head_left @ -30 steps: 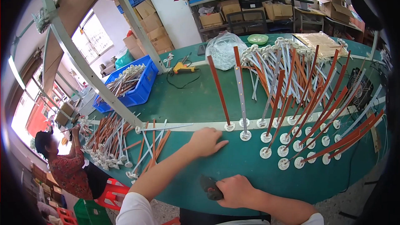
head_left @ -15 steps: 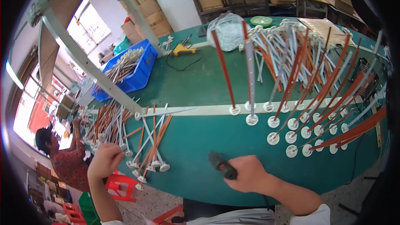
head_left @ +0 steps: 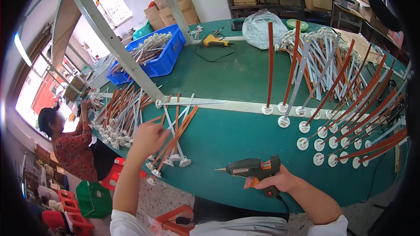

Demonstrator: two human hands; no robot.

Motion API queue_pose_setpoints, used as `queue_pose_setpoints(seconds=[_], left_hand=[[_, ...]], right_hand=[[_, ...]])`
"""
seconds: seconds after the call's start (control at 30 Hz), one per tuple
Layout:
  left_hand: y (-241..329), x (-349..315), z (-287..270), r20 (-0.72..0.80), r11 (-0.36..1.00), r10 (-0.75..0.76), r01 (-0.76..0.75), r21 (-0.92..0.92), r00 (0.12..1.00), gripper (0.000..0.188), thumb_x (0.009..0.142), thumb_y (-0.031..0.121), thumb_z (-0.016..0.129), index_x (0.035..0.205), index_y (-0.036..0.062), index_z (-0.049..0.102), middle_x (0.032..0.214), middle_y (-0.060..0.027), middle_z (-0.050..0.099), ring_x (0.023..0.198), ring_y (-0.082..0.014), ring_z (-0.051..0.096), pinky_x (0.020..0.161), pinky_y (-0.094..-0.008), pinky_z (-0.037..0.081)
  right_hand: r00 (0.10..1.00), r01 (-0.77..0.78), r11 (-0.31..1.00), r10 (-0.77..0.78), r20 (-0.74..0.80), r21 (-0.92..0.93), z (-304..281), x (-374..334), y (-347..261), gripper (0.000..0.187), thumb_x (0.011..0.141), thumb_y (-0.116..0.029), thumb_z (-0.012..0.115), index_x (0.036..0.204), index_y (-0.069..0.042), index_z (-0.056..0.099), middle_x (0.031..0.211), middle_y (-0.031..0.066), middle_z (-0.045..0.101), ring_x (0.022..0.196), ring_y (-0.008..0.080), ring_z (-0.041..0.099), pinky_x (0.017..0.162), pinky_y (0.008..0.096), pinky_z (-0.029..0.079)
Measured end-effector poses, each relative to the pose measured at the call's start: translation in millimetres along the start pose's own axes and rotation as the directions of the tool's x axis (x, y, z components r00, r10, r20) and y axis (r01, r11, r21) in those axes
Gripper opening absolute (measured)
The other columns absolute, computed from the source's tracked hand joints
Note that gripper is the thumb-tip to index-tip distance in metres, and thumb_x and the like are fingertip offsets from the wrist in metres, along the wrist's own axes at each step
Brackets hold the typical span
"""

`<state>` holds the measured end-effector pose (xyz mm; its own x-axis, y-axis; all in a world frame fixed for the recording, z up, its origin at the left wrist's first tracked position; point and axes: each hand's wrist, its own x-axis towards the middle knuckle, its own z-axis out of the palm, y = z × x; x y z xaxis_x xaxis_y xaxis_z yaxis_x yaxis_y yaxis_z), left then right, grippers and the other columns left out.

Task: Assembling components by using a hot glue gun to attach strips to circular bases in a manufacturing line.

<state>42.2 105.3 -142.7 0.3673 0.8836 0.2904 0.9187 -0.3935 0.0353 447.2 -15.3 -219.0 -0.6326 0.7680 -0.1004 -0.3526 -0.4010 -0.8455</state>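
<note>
My right hand is wrapped round the handle of a dark green glue gun, with a finger at its orange trigger. The nozzle points left over the green table. My left hand hovers at the near end of a small pile of loose strips, brown and white, each with a round white base. Its fingers are partly stretched out, and nothing shows between them. To the right, several round white bases stand in rows, with strips rising from them and leaning right.
A white post rises left of centre. A person works at the far left beside a larger strip heap. Behind are a blue crate, a yellow glue gun, a clear plastic bag and another strip heap.
The glue gun has turned from pointing away to pointing left. My left hand has moved right to the small pile, its fingers uncurling. The whole view has shifted.
</note>
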Motion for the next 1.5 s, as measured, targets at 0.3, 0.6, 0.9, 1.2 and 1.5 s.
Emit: queue_pose_setpoints(seconds=[0.3, 0.6, 0.9, 1.2, 1.5], left_hand=[[-21, 43, 59, 0.319, 0.954, -0.287, 0.301, 0.006, 0.903, 0.048, 0.086, 0.05, 0.075, 0.077, 0.0022, 0.078, 0.07, -0.0171, 0.071, 0.069, -0.0356, 0.071, 0.07, -0.045, 0.058], [-21, 57, 65, 0.057, 0.963, -0.249, 0.241, 0.125, 0.967, 0.023, 0.09, 0.02, 0.069, 0.106, 0.0063, 0.076, 0.093, -0.0176, 0.074, 0.082, -0.0369, 0.072, 0.075, -0.0444, 0.059], [-54, 103, 83, 0.189, 0.846, 0.064, -0.154, 0.51, 0.98, 0.015, 0.086, 0.009, 0.065, 0.096, 0.0093, 0.075, 0.091, -0.012, 0.074, 0.089, -0.0319, 0.073, 0.078, -0.0464, 0.059], [6, 82, 16, -0.271, 0.978, 0.13, -0.078, 0.194, 0.954, 0.015, 0.091, 0.015, 0.069, 0.082, 0.0038, 0.071, 0.077, -0.0123, 0.072, 0.072, -0.0323, 0.071, 0.064, -0.0434, 0.055], [138, 11, 23, -0.275, 0.797, -0.273, 0.056, -0.602, 0.922, 0.009, 0.085, 0.001, 0.08, 0.091, -0.0038, 0.076, 0.076, -0.0078, 0.076, 0.069, -0.0113, 0.073, 0.066, -0.0234, 0.057]], right_hand=[[0.998, -0.003, 1.0, 0.005, 0.07, -0.029, -5, -4, 4, 0.047, 0.08, 0.0, 0.073, 0.126, 0.003, 0.067, 0.106, 0.014, 0.075, 0.105, 0.0248, 0.07, 0.096, 0.039, 0.053], [0.999, -0.015, 0.994, 0.018, 0.029, -0.108, 1, -5, -3, 0.047, 0.079, -0.001, 0.073, 0.126, 0.001, 0.067, 0.105, 0.012, 0.076, 0.102, 0.0211, 0.07, 0.094, 0.0365, 0.053], [0.993, -0.104, 0.993, 0.107, 0.049, -0.064, -2, -4, -6, 0.045, 0.079, -0.001, 0.072, 0.124, 0.001, 0.067, 0.105, 0.0127, 0.075, 0.103, 0.0211, 0.069, 0.093, 0.0361, 0.052], [0.985, -0.033, 0.95, -0.022, 0.17, 0.311, -11, 0, 5, 0.034, 0.073, -0.005, 0.07, 0.105, 0.005, 0.072, 0.097, 0.0186, 0.073, 0.105, 0.0398, 0.069, 0.095, 0.0497, 0.052], [0.956, -0.013, 0.85, -0.143, -0.255, -0.526, 26, -5, -16, 0.016, 0.077, -0.006, 0.08, 0.09, 0.0, 0.072, 0.082, 0.0086, 0.072, 0.076, 0.0262, 0.073, 0.06, 0.034, 0.053]])
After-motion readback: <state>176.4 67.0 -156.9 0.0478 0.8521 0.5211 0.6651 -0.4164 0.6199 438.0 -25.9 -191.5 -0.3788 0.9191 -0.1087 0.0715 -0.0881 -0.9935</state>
